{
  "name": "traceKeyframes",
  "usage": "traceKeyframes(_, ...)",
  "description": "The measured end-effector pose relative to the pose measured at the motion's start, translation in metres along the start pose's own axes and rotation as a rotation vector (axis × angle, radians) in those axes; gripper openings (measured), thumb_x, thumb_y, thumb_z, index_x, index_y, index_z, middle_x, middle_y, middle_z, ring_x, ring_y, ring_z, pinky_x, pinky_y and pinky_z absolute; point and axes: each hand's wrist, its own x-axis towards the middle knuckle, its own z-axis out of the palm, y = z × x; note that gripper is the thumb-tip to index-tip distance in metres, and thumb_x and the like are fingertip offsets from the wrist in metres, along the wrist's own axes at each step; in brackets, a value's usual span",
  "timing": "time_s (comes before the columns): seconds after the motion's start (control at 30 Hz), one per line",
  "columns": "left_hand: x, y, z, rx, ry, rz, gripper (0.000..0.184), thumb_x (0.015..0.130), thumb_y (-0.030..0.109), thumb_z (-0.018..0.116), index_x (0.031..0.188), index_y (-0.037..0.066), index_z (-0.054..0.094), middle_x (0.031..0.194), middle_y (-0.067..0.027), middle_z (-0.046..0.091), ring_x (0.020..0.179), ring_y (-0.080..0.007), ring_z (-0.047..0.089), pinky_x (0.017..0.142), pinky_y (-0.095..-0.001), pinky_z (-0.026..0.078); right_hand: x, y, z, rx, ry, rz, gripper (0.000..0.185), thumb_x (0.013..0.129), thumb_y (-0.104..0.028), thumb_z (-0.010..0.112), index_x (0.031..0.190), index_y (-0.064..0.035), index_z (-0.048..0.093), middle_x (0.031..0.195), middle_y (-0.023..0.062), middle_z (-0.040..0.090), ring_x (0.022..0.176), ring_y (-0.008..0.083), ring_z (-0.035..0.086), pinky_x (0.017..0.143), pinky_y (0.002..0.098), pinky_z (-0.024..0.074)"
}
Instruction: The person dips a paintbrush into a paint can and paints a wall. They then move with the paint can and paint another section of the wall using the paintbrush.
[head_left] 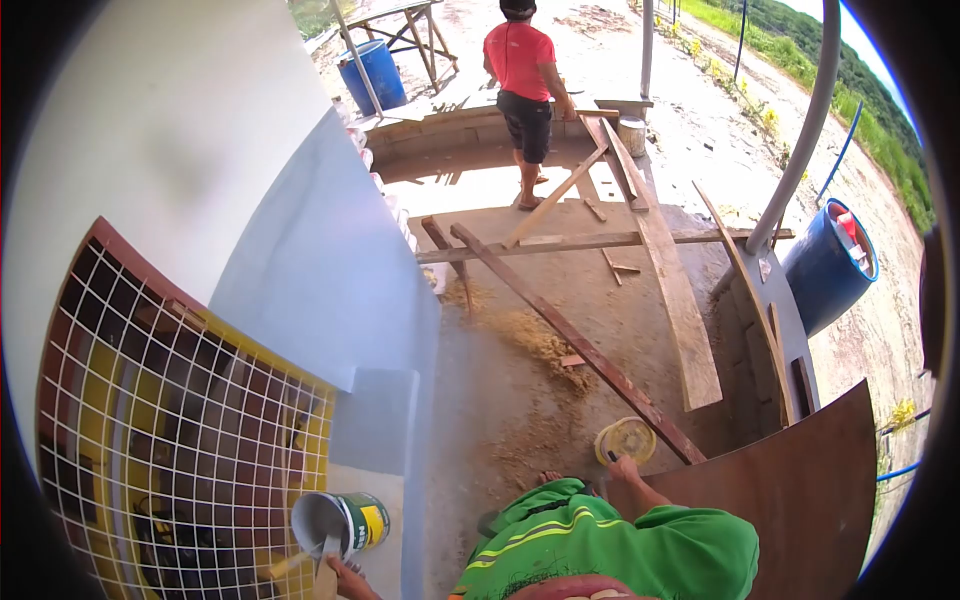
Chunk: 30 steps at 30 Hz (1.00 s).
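Observation:
My left hand (352,581) is at the lower edge, closed on a pale flat-handled tool (326,577) whose upper end reaches the mouth of a paint can (370,521). The can is tilted, grey inside, with a green and yellow label. My right hand (626,469) is closed around a short dark handle (613,457). Just beyond it is a round yellowish tub (632,437), seen from above; I cannot tell whether the handle belongs to it. The far end of the handle is hard to make out.
A white window grille (190,420) and a blue-grey wall (330,260) stand left. Long boards (580,345) cross the floor ahead. A brown curved panel (790,490) rises right, near a blue drum (830,265). Another person (522,80) in a red shirt stands farther off.

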Motion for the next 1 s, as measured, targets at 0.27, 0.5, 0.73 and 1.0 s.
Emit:
traceKeyframes(0.27,0.001,-0.007,0.002,0.035,0.035,0.072,0.057,0.084,0.053,0.052,0.113,0.005,0.061,0.077,-0.0109,0.064,0.056,-0.0185,0.058,0.042,-0.0283,0.042,-0.011,-0.014,-0.013,0.063,-0.003,-0.015,0.039,0.075,-0.028,0.058,0.094,0.0052,0.067,0.094,0.029,0.064,0.095,0.0413,0.063,0.078,0.0456,0.0507)
traceKeyframes(0.5,-0.032,0.028,0.003,0.012,0.059,0.034,0.057,0.084,0.054,0.053,0.108,0.003,0.062,0.073,-0.0106,0.061,0.054,-0.0182,0.056,0.04,-0.0281,0.04,-0.02,-0.024,-0.026,0.081,-0.004,-0.077,0.041,0.074,-0.026,0.057,0.091,0.0104,0.065,0.094,0.0317,0.063,0.095,0.0431,0.062,0.079,0.0463,0.0502)
traceKeyframes(0.73,-0.03,0.024,0.014,0.032,0.122,0.084,0.053,0.087,0.049,0.054,0.104,-0.001,0.063,0.074,-0.015,0.061,0.052,-0.0249,0.053,0.042,-0.0347,0.044,-0.009,-0.018,-0.024,0.064,-0.019,-0.089,0.039,0.073,-0.025,0.057,0.09,0.0098,0.066,0.092,0.0321,0.063,0.093,0.0432,0.062,0.078,0.0462,0.0506)
traceKeyframes(1.0,-0.036,0.036,0.017,0.079,0.14,0.121,0.059,0.086,0.055,0.053,0.103,-0.001,0.063,0.074,-0.0162,0.062,0.053,-0.026,0.057,0.04,-0.0336,0.047,-0.005,-0.013,-0.024,0.123,0.023,-0.035,0.042,0.074,-0.026,0.058,0.091,0.0116,0.065,0.091,0.0328,0.063,0.093,0.0425,0.063,0.077,0.0461,0.0507)
